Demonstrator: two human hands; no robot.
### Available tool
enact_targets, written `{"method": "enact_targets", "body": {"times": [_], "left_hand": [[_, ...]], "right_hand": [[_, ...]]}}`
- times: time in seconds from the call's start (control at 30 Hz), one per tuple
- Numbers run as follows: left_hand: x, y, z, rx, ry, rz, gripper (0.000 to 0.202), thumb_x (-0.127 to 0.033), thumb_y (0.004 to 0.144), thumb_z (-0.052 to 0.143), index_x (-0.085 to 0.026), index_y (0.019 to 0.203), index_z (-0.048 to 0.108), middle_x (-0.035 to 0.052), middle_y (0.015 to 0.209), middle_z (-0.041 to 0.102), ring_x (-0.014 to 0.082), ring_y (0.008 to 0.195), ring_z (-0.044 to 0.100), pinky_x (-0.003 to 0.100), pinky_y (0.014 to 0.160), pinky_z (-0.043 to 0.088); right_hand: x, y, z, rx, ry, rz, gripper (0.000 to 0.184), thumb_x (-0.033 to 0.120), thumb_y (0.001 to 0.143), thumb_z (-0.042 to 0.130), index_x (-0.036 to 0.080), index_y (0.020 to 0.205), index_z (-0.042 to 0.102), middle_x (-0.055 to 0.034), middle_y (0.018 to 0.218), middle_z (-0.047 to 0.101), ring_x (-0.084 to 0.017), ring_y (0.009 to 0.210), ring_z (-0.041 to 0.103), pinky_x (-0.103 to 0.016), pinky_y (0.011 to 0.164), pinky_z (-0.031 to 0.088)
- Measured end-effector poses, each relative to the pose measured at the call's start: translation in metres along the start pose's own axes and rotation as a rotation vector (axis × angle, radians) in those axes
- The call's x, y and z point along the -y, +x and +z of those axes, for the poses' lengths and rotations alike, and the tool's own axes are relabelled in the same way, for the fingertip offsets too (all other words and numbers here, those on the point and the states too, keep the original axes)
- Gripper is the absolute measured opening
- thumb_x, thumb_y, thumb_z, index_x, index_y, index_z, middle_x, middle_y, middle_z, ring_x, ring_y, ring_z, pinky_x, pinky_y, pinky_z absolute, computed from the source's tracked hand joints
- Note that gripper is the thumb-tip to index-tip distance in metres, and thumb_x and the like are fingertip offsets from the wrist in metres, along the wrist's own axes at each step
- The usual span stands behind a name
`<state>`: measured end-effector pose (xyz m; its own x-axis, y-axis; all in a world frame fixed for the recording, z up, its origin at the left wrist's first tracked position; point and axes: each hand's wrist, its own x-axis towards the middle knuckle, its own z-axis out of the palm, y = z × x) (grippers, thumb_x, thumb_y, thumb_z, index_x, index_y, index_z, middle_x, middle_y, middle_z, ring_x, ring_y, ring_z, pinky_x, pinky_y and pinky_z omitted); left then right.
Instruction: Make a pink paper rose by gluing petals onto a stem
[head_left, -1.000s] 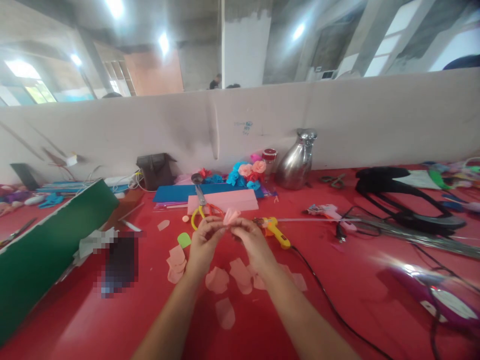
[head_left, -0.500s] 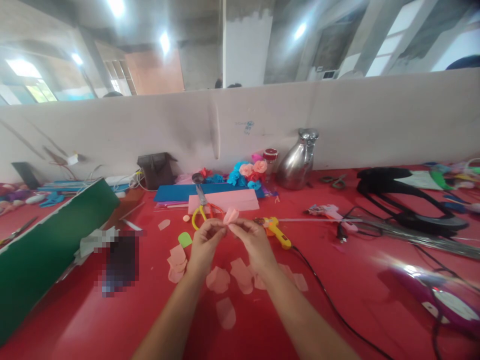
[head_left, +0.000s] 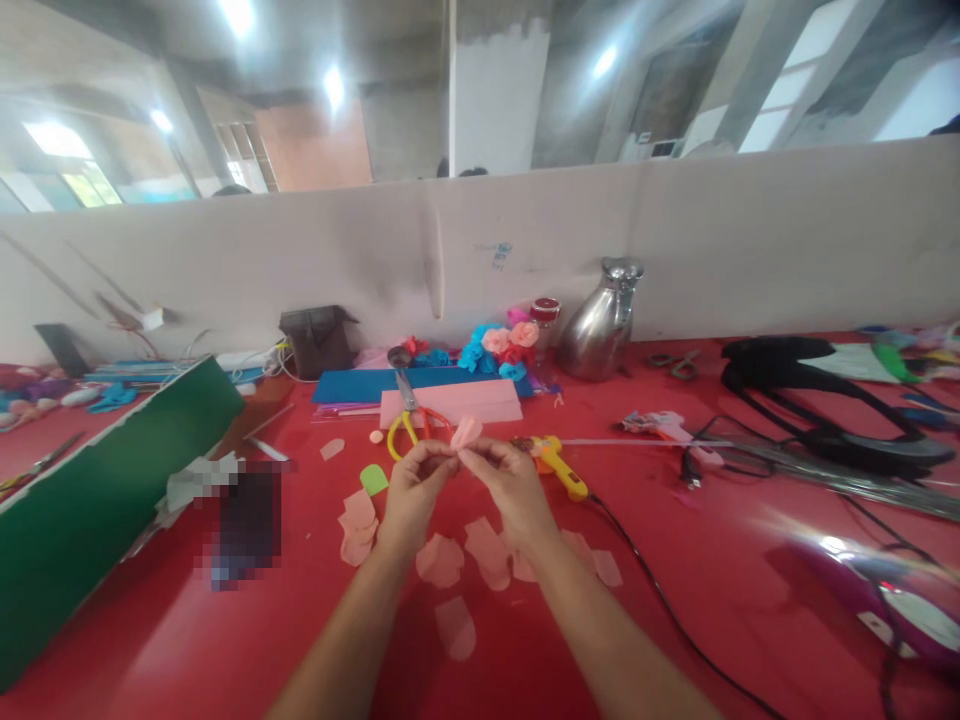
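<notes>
My left hand [head_left: 412,490] and my right hand [head_left: 510,485] meet above the red table [head_left: 712,560], fingertips pinched on a small pink paper flower bud [head_left: 465,432]. Loose pink paper petals [head_left: 441,560] lie scattered under and around my wrists. Just beyond my hands lie yellow-handled scissors [head_left: 405,425], a folded pink paper sheet [head_left: 450,403] and a yellow glue gun [head_left: 559,465] whose black cord [head_left: 660,605] runs toward the near right.
A green board [head_left: 97,490] slants at the left. Finished paper flowers [head_left: 499,345], a brown box [head_left: 319,340] and a metal jug [head_left: 600,320] stand by the white partition. Another pink glue gun [head_left: 664,425], black straps, wires and a purple tool [head_left: 892,600] crowd the right.
Both hands stay pinched on the pink bud with only slight finger shifts. The view has drifted a little to the left.
</notes>
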<state>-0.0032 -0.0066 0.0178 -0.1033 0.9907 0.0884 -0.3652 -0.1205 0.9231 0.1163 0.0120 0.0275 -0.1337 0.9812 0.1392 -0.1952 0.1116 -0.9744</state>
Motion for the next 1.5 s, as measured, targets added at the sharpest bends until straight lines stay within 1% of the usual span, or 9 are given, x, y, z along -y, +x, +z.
{"method": "enact_targets", "body": {"times": [0.13, 0.27, 0.47, 0.7, 0.97, 1.1, 1.23, 1.37, 1.5], "left_hand": [[0.002, 0.001, -0.002, -0.014, -0.008, 0.040, 0.013, -0.023, 0.068, 0.068, -0.017, 0.079, 0.064, 0.0002, 0.077, 0.063, 0.0113, 0.076, 0.056, 0.024, 0.076, 0.043], [0.004, 0.002, -0.003, -0.020, -0.037, 0.037, 0.011, -0.024, 0.070, 0.066, -0.016, 0.078, 0.064, -0.0001, 0.075, 0.061, 0.0101, 0.072, 0.055, 0.024, 0.073, 0.043], [0.001, 0.001, -0.003, 0.004, -0.136, -0.022, 0.011, -0.025, 0.071, 0.067, -0.017, 0.078, 0.063, -0.0013, 0.072, 0.060, 0.0083, 0.065, 0.054, 0.022, 0.066, 0.043], [-0.004, 0.000, -0.002, 0.009, -0.211, -0.059, 0.011, -0.022, 0.069, 0.069, -0.017, 0.077, 0.063, -0.0009, 0.071, 0.060, 0.0080, 0.064, 0.055, 0.021, 0.065, 0.044], [0.000, 0.002, -0.004, 0.041, -0.296, -0.098, 0.012, -0.023, 0.069, 0.069, -0.018, 0.078, 0.065, -0.0012, 0.072, 0.062, 0.0075, 0.064, 0.057, 0.022, 0.068, 0.045], [0.000, 0.002, -0.003, 0.040, -0.254, -0.138, 0.020, -0.022, 0.065, 0.072, -0.018, 0.083, 0.068, -0.0004, 0.074, 0.064, 0.0067, 0.061, 0.056, 0.020, 0.065, 0.044], [0.001, 0.002, -0.003, 0.001, -0.143, -0.173, 0.028, -0.022, 0.061, 0.074, -0.017, 0.088, 0.070, 0.0011, 0.071, 0.066, 0.0057, 0.056, 0.053, 0.018, 0.056, 0.041], [0.003, 0.003, -0.003, -0.039, -0.033, -0.169, 0.028, -0.025, 0.062, 0.074, -0.016, 0.088, 0.072, 0.0009, 0.064, 0.064, 0.0055, 0.054, 0.050, 0.018, 0.052, 0.037], [0.005, 0.006, -0.004, -0.100, -0.011, -0.124, 0.027, -0.027, 0.062, 0.074, -0.014, 0.085, 0.072, 0.0010, 0.064, 0.063, 0.0053, 0.054, 0.048, 0.019, 0.054, 0.037]], "right_hand": [[0.000, 0.000, 0.000, 0.017, -0.017, -0.032, 0.009, 0.028, 0.071, 0.065, 0.019, 0.072, 0.067, 0.0005, 0.071, 0.066, -0.015, 0.073, 0.059, -0.027, 0.072, 0.044], [0.003, -0.001, 0.002, 0.050, 0.023, -0.013, 0.010, 0.028, 0.071, 0.066, 0.019, 0.071, 0.067, 0.0004, 0.071, 0.065, -0.014, 0.070, 0.059, -0.028, 0.073, 0.045], [0.003, -0.002, 0.002, 0.090, 0.021, 0.006, 0.012, 0.029, 0.070, 0.066, 0.018, 0.073, 0.068, -0.0005, 0.071, 0.065, -0.015, 0.070, 0.058, -0.028, 0.070, 0.046], [0.001, -0.002, 0.003, 0.069, 0.022, 0.022, 0.013, 0.030, 0.068, 0.067, 0.018, 0.074, 0.068, -0.0001, 0.071, 0.065, -0.015, 0.071, 0.058, -0.030, 0.072, 0.046], [0.001, -0.001, 0.002, 0.073, 0.001, 0.009, 0.011, 0.029, 0.070, 0.066, 0.018, 0.074, 0.068, -0.0003, 0.069, 0.065, -0.014, 0.068, 0.058, -0.027, 0.069, 0.046], [0.002, -0.001, 0.002, 0.023, -0.007, 0.019, 0.014, 0.030, 0.070, 0.066, 0.019, 0.078, 0.070, -0.0010, 0.072, 0.066, -0.015, 0.070, 0.058, -0.027, 0.068, 0.047], [0.002, -0.001, 0.002, -0.010, -0.034, 0.032, 0.021, 0.034, 0.070, 0.066, 0.018, 0.082, 0.070, -0.0028, 0.074, 0.068, -0.017, 0.072, 0.060, -0.029, 0.069, 0.047], [0.001, 0.003, -0.004, -0.005, -0.185, 0.016, 0.023, 0.038, 0.072, 0.062, 0.017, 0.079, 0.069, -0.0030, 0.074, 0.067, -0.018, 0.075, 0.060, -0.029, 0.070, 0.045], [0.006, 0.012, -0.032, -0.076, -0.581, -0.063, 0.020, 0.036, 0.076, 0.055, 0.019, 0.079, 0.064, -0.0033, 0.078, 0.067, -0.018, 0.075, 0.060, -0.029, 0.070, 0.043]]}}
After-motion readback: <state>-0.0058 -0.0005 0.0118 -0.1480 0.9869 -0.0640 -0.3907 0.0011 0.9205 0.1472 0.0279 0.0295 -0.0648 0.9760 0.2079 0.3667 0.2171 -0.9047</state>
